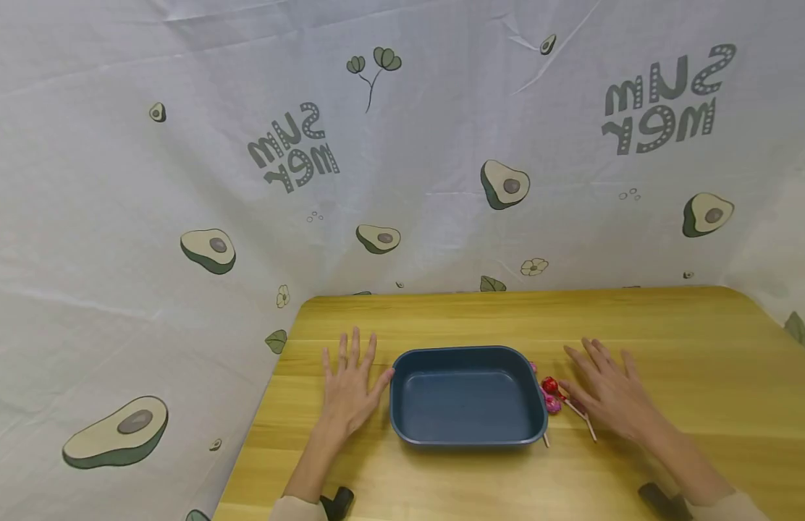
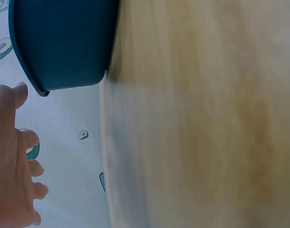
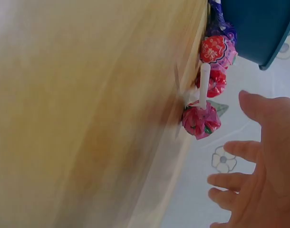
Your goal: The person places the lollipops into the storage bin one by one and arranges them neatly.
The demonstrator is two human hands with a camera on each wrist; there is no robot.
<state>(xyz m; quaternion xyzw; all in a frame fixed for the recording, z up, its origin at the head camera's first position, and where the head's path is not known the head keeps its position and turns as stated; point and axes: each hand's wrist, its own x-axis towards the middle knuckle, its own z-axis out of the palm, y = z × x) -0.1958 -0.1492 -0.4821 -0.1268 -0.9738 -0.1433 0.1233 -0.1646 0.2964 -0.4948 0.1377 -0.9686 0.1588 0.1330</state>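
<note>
A dark blue rectangular tray [image 1: 468, 409] rests on the wooden table with nothing inside. Left of it my left hand [image 1: 350, 394] has its fingers spread and holds nothing. Its thumb comes close to the tray's rim; in the left wrist view a small gap shows between them. Several wrapped lollipops lie against the tray's right side, among them a red lollipop [image 1: 550, 385] and a pink lollipop [image 1: 553, 404], partly hidden by the tray. To their right my right hand [image 1: 612, 394] is empty, fingers relaxed, thumb nearest the lollipops. The right wrist view shows a pink-wrapped lollipop [image 3: 202, 119] with its white stick.
The wooden table [image 1: 722, 362] extends to both sides of the tray, more to the right. Behind it hangs a white cloth [image 1: 435, 130] printed with avocados and lettering. Dark wrist straps show on both forearms.
</note>
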